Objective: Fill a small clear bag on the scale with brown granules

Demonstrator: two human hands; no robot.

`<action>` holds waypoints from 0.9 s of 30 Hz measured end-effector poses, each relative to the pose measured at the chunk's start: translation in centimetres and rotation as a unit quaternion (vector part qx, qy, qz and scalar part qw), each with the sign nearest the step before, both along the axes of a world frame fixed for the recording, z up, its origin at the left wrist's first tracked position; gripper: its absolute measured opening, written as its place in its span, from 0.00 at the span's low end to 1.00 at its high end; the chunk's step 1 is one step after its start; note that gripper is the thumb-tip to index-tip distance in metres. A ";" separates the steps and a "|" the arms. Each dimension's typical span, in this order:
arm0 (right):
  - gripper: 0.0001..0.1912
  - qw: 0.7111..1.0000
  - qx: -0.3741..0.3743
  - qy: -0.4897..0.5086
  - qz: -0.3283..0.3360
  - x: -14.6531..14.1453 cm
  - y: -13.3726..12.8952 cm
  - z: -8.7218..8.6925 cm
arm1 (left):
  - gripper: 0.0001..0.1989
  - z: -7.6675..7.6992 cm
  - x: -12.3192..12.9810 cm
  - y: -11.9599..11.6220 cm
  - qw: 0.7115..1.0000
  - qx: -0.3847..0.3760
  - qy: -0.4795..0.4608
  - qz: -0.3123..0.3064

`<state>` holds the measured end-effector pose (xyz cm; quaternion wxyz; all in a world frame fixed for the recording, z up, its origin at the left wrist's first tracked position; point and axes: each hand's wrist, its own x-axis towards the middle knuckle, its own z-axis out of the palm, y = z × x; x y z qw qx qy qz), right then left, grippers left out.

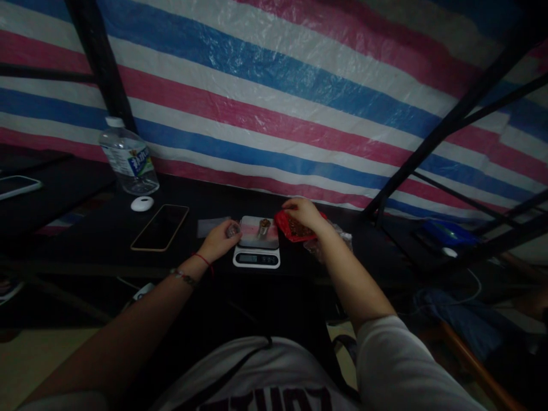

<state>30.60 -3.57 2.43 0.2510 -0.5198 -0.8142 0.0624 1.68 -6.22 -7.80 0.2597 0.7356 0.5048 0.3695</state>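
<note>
A white digital scale [257, 258] lies on the black table, and a small cup [264, 229] filled with brown bits stands on its plate. At the scale's left edge my left hand [219, 240] is closed on a small clear round object [232, 230]. My right hand [303, 214] is over a red bag [287, 226] of brown bits to the right of the scale; its fingers are bent down together, and what they hold, if anything, is too small to tell. Clear plastic [342, 240] lies beside the red bag.
Left of the scale are a phone [161, 228], a white round case [142, 204] and a large clear bottle [131, 162]. A translucent sheet [208, 227] lies beside my left hand. Black metal posts and a striped sheet stand behind the table [205, 197]. Someone's legs show at the far right.
</note>
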 end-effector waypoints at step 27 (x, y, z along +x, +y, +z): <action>0.17 0.980 0.017 0.199 0.021 -5.3 -8.4 -2.3 | 0.20 2.6 1.0 -2.3 0.998 0.056 0.009 -0.004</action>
